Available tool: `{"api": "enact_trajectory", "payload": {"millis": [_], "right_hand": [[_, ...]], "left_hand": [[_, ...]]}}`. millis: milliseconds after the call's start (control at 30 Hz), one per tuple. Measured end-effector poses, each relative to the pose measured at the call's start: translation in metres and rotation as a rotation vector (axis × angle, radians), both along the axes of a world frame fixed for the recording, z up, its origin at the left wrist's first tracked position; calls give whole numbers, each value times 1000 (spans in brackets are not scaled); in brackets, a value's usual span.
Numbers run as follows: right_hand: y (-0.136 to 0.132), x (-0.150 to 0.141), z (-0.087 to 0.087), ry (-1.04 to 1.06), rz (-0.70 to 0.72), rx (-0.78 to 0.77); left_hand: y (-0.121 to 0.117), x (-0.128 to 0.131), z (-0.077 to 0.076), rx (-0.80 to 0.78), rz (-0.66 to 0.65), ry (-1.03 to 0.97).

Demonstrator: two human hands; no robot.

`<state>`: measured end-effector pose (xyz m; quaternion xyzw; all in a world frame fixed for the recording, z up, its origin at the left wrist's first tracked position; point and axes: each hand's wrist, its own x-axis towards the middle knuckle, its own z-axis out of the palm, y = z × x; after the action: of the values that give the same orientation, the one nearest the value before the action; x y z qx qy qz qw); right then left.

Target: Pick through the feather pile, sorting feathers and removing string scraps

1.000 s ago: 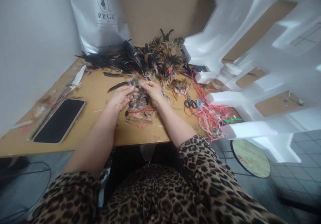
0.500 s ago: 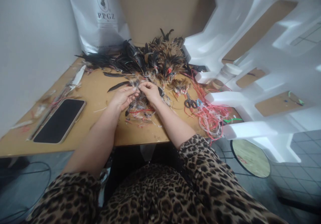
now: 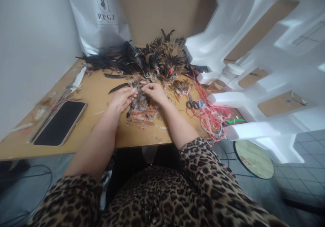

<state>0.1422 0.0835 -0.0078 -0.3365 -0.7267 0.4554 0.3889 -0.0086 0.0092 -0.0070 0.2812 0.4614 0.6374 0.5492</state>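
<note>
My left hand [image 3: 123,98] pinches a small brown and grey feather tuft [image 3: 133,82] between thumb and fingers. Just to its right, my right hand [image 3: 156,93] is closed in a pinch; what lies between its fingertips is too small to make out. Under and between both hands spreads a heap of small fluffy feathers [image 3: 143,104], with red string bits along its near side. One long black feather [image 3: 118,88] lies left of the tuft. Behind the hands rise a pile of long black feathers [image 3: 130,59] and a bunch of brown feathers [image 3: 173,54].
Black-handled scissors [image 3: 192,105] lie right of my hands, beside tangled pink and white strings [image 3: 214,116]. A phone [image 3: 61,123] rests on the table [image 3: 95,96] at left. White moulded foam [image 3: 228,100] borders the right side; a silver bag [image 3: 101,34] stands behind.
My hands have moved slightly apart, the left one a little leftward with the tuft. The right fingertips have come away from the left ones.
</note>
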Motion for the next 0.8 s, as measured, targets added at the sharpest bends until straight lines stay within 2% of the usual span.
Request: {"api": "enact_trajectory", "payload": {"millis": [100, 300, 500, 567, 667, 800], "right_hand": [[8, 9, 1, -157, -9, 110], [6, 11, 2, -299, 110, 175], [-11, 2, 2, -569, 76, 461], [-15, 1, 3, -645, 45, 506], [-13, 2, 4, -627, -15, 471], [-2, 3, -1, -439, -80, 328]], "left_hand": [[1, -2, -1, -3, 21, -15], [1, -3, -2, 17, 0, -15], [0, -2, -1, 17, -45, 0], [-1, -1, 1, 19, -40, -14], [-2, -2, 5, 30, -10, -65], [0, -6, 8, 41, 24, -158]]}}
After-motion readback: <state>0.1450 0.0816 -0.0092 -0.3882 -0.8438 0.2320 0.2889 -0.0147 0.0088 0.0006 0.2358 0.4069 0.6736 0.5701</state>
